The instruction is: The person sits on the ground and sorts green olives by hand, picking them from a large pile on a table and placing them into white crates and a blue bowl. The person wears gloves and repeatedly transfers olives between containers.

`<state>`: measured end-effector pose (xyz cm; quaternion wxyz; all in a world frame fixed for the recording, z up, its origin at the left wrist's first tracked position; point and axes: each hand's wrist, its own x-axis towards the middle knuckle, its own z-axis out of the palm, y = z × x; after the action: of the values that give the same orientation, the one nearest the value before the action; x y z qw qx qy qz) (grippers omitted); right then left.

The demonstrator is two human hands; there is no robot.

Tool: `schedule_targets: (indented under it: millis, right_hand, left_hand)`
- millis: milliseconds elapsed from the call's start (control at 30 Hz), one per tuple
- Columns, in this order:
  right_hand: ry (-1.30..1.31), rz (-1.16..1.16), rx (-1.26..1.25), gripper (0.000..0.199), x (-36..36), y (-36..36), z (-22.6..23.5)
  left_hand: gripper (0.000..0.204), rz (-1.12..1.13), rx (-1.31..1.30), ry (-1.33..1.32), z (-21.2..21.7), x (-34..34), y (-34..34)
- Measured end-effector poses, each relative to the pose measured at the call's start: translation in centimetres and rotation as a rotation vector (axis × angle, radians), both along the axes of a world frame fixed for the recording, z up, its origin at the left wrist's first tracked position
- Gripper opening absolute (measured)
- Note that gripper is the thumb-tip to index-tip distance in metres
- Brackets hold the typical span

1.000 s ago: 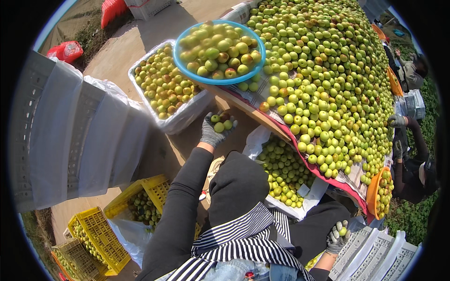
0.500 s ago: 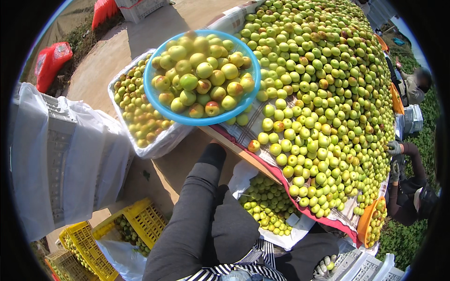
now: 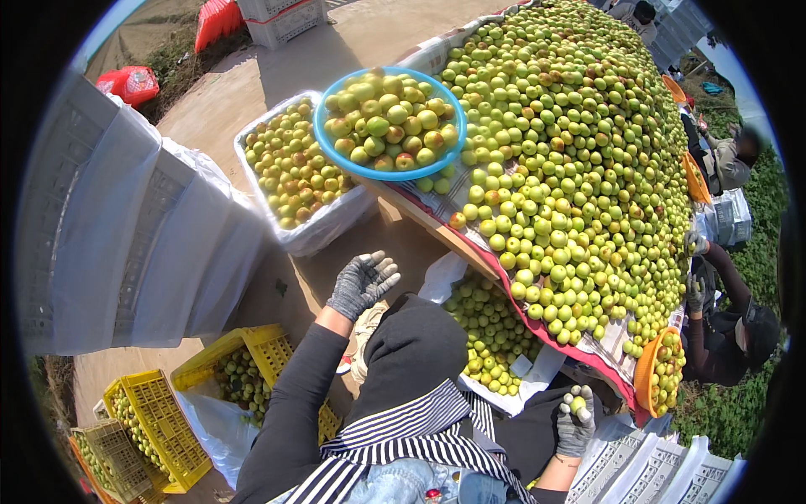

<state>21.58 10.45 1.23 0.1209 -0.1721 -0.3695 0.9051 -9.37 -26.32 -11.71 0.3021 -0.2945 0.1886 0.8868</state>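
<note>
My left hand (image 3: 365,284), in a grey glove with pale fingertips, hangs open over the ground by my knee, fingers apart and nothing in it. My right hand (image 3: 576,427), gloved the same, is low at the right with its fingers curled round a small green jujube (image 3: 578,405). A blue round basket (image 3: 403,175) heaped with green and reddish jujubes sits at the table's left corner. It partly overhangs a white lined crate (image 3: 304,244) of jujubes. The big pile of jujubes (image 3: 571,185) covers the cloth-topped table.
Below the table edge (image 3: 457,244) lies another lined container of jujubes (image 3: 495,336). White crates (image 3: 126,227) are stacked at left, yellow crates (image 3: 168,420) at lower left. An orange basket (image 3: 645,378) stands at the right corner. Co-workers (image 3: 730,328) are across the pile.
My left hand has come back from under the blue basket, toward me. My right hand has risen a little, with the jujube still in it. The view has shifted, and the basket looks smaller.
</note>
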Motion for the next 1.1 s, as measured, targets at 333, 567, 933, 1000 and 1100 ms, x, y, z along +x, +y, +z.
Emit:
schedule_targets:
  millis: [333,567,933,1000,1100]
  right_hand:
    - [0.405,0.724,0.974,0.047,-10.5,-21.3,7.4]
    - [0.637,0.532,1.346,0.048,-7.5,-26.2,5.5]
    - [-0.238,-0.045,1.163,0.033,-2.0,-7.4,-1.0]
    - [-0.272,-0.131,1.067,0.032,-0.7,-3.9,-2.2]
    - [-0.347,-0.234,1.127,0.032,0.5,0.8,-3.3]
  left_hand:
    - [0.046,-0.091,0.123,0.435,16.2,19.2,-5.4]
    - [0.028,0.088,0.277,0.17,10.7,25.3,-12.1]
    - [0.032,0.245,-1.244,-0.365,-12.3,31.2,-36.8]
    - [0.034,0.275,-1.173,-0.251,-12.9,29.4,-38.2]
    - [0.038,0.323,-1.056,-0.138,-9.8,26.8,-35.5]
